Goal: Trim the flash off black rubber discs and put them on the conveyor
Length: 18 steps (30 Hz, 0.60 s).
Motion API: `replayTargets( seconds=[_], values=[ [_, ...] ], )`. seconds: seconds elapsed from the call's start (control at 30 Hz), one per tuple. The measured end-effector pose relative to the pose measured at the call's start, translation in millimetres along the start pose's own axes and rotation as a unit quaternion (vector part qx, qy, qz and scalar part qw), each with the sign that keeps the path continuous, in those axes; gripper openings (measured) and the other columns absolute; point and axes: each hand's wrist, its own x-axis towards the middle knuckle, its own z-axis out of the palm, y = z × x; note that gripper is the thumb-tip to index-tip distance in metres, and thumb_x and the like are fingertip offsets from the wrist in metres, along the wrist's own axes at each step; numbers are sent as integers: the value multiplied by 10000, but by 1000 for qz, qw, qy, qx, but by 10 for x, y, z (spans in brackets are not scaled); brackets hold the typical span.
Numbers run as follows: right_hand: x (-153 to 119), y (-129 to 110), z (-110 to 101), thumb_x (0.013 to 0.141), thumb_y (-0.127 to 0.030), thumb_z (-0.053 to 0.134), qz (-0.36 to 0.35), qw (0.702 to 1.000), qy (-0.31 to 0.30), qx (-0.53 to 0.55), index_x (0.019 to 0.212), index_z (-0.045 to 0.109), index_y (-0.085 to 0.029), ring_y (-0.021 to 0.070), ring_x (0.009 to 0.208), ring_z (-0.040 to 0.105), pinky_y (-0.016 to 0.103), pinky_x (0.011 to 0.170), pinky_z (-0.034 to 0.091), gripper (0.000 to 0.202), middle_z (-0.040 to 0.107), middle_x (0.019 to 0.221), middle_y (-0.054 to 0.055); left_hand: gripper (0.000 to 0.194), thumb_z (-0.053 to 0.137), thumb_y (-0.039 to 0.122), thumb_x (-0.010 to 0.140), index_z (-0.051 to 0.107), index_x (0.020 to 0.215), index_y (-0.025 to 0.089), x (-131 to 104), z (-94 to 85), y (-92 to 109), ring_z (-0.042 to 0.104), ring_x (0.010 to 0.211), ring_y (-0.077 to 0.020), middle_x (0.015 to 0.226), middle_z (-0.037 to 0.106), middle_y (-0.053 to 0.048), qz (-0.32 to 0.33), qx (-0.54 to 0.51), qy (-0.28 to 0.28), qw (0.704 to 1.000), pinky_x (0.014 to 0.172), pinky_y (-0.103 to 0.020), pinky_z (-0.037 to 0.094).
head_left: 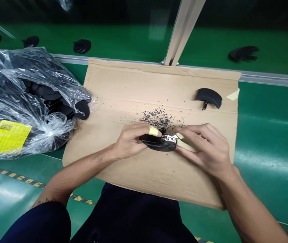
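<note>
My left hand grips the left end of a curved black plastic part, with yellow tape wrapped round a fingertip. In my right hand is a pair of nippers with pale yellow handles and short metal jaws. The jaws point left and meet the upper side of the black part; their exact contact is hidden by the left fingers. Many small black trimmings lie scattered on the cardboard just beyond both hands.
Another curved black part with a stem rests on the cardboard's far right. To the left stands a clear plastic bag full of black parts, bearing a yellow label. A metal post and rail border the far side.
</note>
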Motion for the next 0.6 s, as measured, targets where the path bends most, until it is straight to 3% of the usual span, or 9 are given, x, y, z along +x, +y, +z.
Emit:
replayTargets(
  seconds=[0.6],
  values=[
    [-10,-15,-20,948,-310,693,-36,996,-16,-86,1272,688,-241,182,761,688,312,665,527,331,792,981,56,140,765,169,874,779,1014,169,-2,23,11,763,787,-130,887,816,-68,11,-7,5,1000,708,-210,601]
  ],
)
